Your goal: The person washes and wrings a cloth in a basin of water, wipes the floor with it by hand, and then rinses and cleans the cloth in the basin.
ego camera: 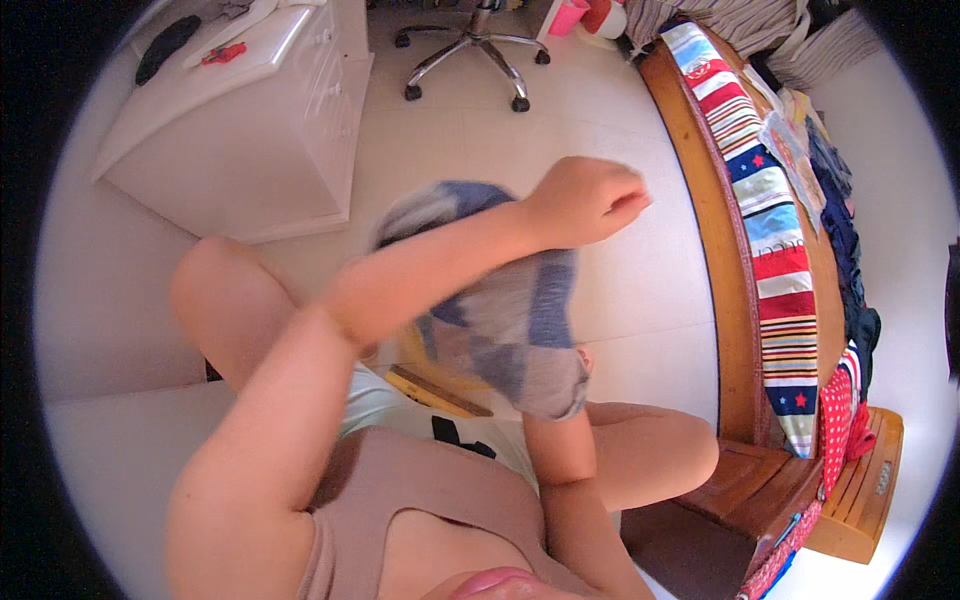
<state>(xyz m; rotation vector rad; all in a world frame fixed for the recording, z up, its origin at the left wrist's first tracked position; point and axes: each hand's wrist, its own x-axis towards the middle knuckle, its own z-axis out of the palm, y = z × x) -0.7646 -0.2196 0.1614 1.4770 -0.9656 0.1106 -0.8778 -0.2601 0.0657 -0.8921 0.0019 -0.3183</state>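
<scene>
A checked cloth in blue, grey and beige (502, 307), blurred by motion, hangs above my lap. My left arm reaches across in front of it, and my left hand (589, 201) is curled into a fist on its upper right side, with nothing visible in the fingers. The right forearm goes up into the cloth's lower end; the cloth covers my right hand, so its grip cannot be seen. Something yellow and blurred shows beneath the cloth's left part.
A white cabinet (247, 142) with drawers stands at upper left, a wheeled chair base (480, 52) at top centre. Along the right runs a wooden bed frame (694, 202) with striped fabric (784, 285) and piled clothes (836, 202). A slatted wooden piece (862, 487) is at lower right.
</scene>
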